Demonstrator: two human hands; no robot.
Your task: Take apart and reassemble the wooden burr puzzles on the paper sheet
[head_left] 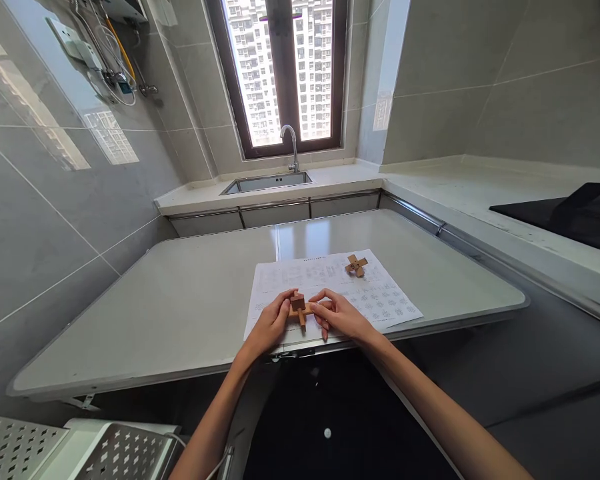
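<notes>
A small wooden puzzle (301, 320) of crossed brown pieces, one darker block on top, is held between both hands above a printed sheet (275, 277). My left hand (275, 317) grips its left side with thumb and fingers. On the right, my right hand (336, 313) pinches the end of a wooden bar that sticks out of it. A second group of crossed wooden pieces (356, 265) lies on the upper right part of the paper, touched by neither hand.
The paper lies on a pale table (180, 300) near its front edge. Behind it are a sink (267, 183) with a faucet (294, 147) and a window. A black cooktop (560, 213) is on the right counter. White perforated racks (20, 440) stand at lower left.
</notes>
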